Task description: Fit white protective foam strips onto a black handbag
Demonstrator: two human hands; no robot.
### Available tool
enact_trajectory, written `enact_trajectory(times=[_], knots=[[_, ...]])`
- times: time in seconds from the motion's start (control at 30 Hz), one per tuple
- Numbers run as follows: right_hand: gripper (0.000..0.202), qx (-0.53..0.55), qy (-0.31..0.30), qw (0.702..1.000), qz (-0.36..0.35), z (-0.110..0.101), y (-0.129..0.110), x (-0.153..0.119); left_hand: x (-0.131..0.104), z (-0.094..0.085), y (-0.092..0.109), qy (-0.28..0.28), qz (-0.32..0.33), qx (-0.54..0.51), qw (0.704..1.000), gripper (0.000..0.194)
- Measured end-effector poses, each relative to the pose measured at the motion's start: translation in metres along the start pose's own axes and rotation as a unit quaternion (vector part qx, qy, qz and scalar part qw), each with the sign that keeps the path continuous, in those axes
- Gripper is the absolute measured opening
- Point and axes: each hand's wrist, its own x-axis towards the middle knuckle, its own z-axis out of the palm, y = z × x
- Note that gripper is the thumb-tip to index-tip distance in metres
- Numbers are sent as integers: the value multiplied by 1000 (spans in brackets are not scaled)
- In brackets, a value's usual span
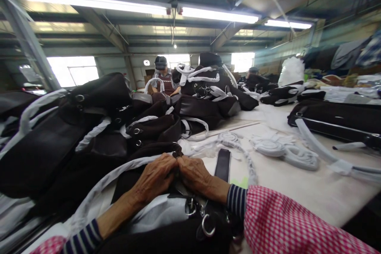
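Note:
In the head view, my left hand [157, 174] and my right hand [195, 174] meet at the far rim of a black handbag [166, 234]. Both have their fingers curled and pressed together on a small dark part, mostly hidden by the fingers; I cannot make out what it is. The bag gapes towards me, with pale grey lining [162, 210] showing and a metal ring [208, 225] on its near side. A handle wrapped in white [101, 190] arches past my left forearm. Right of my right hand lies a dark strap piece [222, 164].
Black bags [98, 127] with white-wrapped handles are heaped at left and centre. On the white table [321, 190] lie coiled white-wrapped straps [284, 152]. Another black bag [339, 119] lies at right. A person [163, 77] is behind the heap.

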Motion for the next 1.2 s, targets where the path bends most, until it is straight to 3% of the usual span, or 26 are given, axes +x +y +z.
enact_trajectory(times=[0.17,0.27,0.37,0.47,0.6,0.73,0.83,0.9,1.03,1.13,1.2], knots=[[23,8,5,998,-68,-13,15,-10,-3,-5,1,10,-1,-26,1000,17],[29,-25,-14,986,-164,-29,19,-35,-3,-13,3,-3,-4,-40,999,13],[25,-48,-24,977,-206,-45,19,-61,1,-16,6,-37,48,-30,998,20],[23,-48,-30,982,-183,-59,16,-70,7,-16,11,-63,91,-15,994,25],[22,-36,-33,980,-193,-69,19,-63,12,-9,11,-69,102,6,992,18],[12,73,-29,991,-104,-82,50,-71,11,1,3,-75,108,46,990,20],[11,146,-52,988,-14,-97,79,-100,10,7,-3,-71,104,56,990,17],[8,156,-79,985,9,-105,91,-122,9,9,-3,-62,103,59,991,18],[12,91,-121,988,1,-106,92,-153,7,7,1,-45,105,80,990,23],[2,-34,-118,991,-43,-94,81,-157,6,4,2,-43,118,88,988,25],[7,-110,-100,985,-91,-85,75,-155,5,3,0,-45,127,80,988,24]])
